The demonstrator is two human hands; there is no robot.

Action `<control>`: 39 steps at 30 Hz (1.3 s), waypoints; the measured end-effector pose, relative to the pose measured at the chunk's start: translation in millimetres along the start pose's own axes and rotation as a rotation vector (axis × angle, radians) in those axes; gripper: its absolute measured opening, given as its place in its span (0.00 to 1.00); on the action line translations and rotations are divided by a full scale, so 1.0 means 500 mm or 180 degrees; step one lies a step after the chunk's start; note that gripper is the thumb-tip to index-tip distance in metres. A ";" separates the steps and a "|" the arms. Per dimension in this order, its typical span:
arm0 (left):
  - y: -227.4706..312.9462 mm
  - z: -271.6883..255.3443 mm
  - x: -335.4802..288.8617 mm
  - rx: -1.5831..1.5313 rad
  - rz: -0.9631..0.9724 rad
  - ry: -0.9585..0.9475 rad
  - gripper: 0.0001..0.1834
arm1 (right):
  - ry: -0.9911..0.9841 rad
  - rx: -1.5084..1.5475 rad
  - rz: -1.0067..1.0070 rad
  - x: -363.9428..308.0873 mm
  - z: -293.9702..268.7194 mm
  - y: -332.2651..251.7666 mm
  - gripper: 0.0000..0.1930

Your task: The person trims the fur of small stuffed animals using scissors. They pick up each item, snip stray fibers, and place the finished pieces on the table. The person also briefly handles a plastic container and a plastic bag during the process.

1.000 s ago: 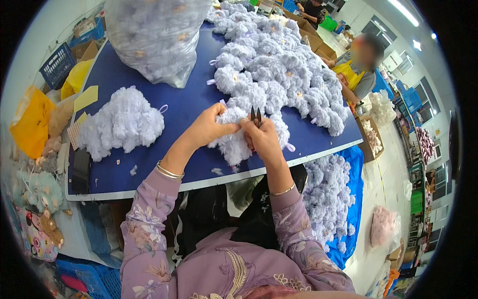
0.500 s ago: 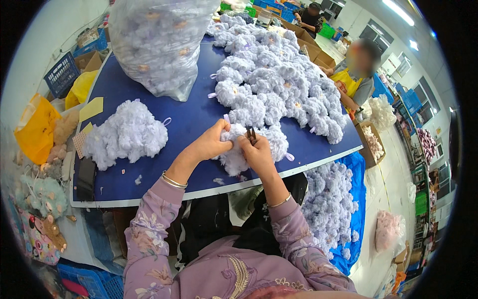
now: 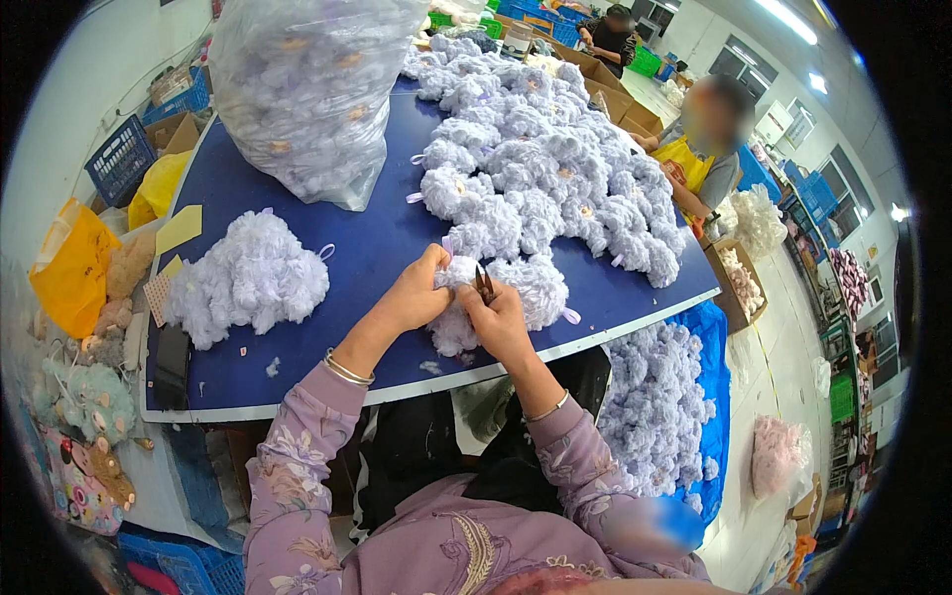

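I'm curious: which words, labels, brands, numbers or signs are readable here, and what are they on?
None can be read.
Yellow apron: marks too small and blurred to read.
Speckled card: tiny marks, too small to read.
Tiny tag: too small to read.
Fluffy piece: no lettering can be made out.

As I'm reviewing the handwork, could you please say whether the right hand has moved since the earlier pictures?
Yes: the right hand has shifted slightly left, away from the right corner of the blue table.
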State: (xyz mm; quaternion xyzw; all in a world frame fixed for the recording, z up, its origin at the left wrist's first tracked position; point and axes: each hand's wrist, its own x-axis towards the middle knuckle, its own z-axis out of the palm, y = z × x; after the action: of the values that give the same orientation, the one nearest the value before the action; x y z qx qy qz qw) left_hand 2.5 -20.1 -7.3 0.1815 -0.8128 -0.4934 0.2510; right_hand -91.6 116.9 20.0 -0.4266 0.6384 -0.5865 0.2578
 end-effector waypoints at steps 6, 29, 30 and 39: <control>0.034 -0.021 -0.006 -0.0910 -0.0227 -0.0492 0.20 | -0.0019 0.0824 0.0625 0.017 -0.032 -0.004 0.13; 0.028 -0.018 -0.006 0.0363 -0.0259 -0.0289 0.28 | -0.0155 -0.0209 0.0066 -0.004 -0.029 0.002 0.13; 0.037 -0.021 -0.007 0.0982 -0.0015 -0.0148 0.27 | -0.0102 -0.0193 -0.0017 -0.006 -0.024 0.009 0.13; 0.054 -0.021 -0.005 0.1452 0.0521 0.0147 0.19 | -0.0083 0.0219 0.0323 0.024 0.011 0.041 0.13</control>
State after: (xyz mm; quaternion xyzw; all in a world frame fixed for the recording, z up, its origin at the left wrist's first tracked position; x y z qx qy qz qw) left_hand 9.5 -14.1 20.3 0.1782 -0.9092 -0.2708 0.2612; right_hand -98.1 103.1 1.1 -0.3921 0.6353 -0.5886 0.3101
